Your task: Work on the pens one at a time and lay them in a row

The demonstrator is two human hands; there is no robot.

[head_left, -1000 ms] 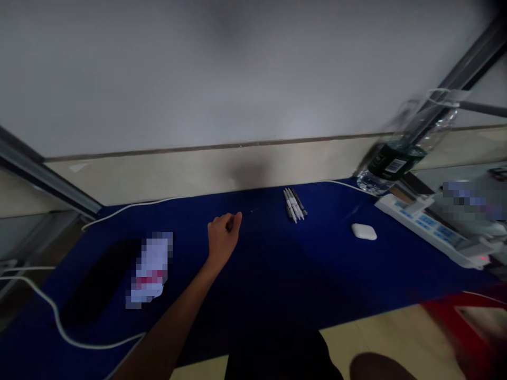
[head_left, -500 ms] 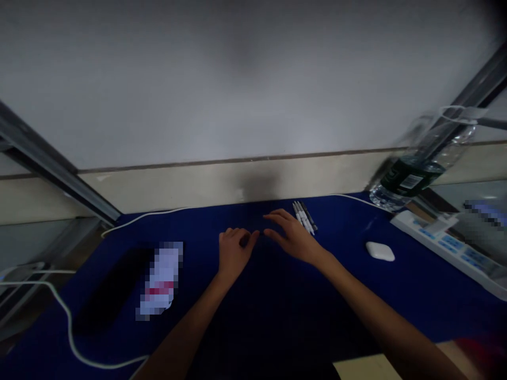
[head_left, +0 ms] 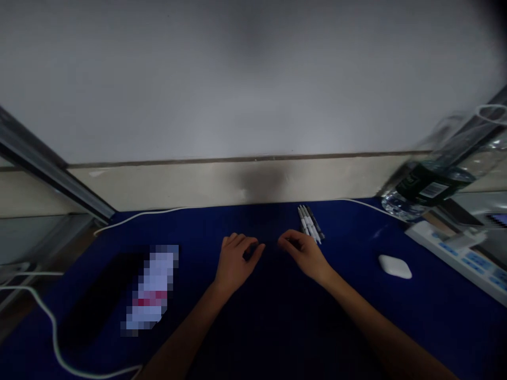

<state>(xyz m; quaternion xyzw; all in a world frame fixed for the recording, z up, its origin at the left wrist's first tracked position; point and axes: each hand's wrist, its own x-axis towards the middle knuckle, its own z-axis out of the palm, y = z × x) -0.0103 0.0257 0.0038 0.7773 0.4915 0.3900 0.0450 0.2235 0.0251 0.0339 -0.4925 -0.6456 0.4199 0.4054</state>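
Note:
My left hand point(head_left: 236, 262) is held over the middle of the blue tabletop point(head_left: 222, 221). Its fingers are curled, with the thumb tip close to the index finger; whatever lies between them is too dark to make out. A short gap to the right, my right hand point(head_left: 304, 256) bends thumb and fingers together in a pinch, and anything in it is hidden. Just behind the right hand lie several white and black pens point(head_left: 310, 224), side by side.
A blurred-out flat item point(head_left: 152, 287) lies at left, by a dark shape point(head_left: 103, 298) and a white cable point(head_left: 55, 338). To the right are a white rounded case point(head_left: 395, 266), a power strip point(head_left: 455, 253) and a large plastic bottle point(head_left: 425, 184). A wall point(head_left: 253, 105) closes off the back.
My right hand has gone from stretched fingers to a pinch and come slightly nearer to me. The left hand has dropped a little. The camera view has shifted slightly.

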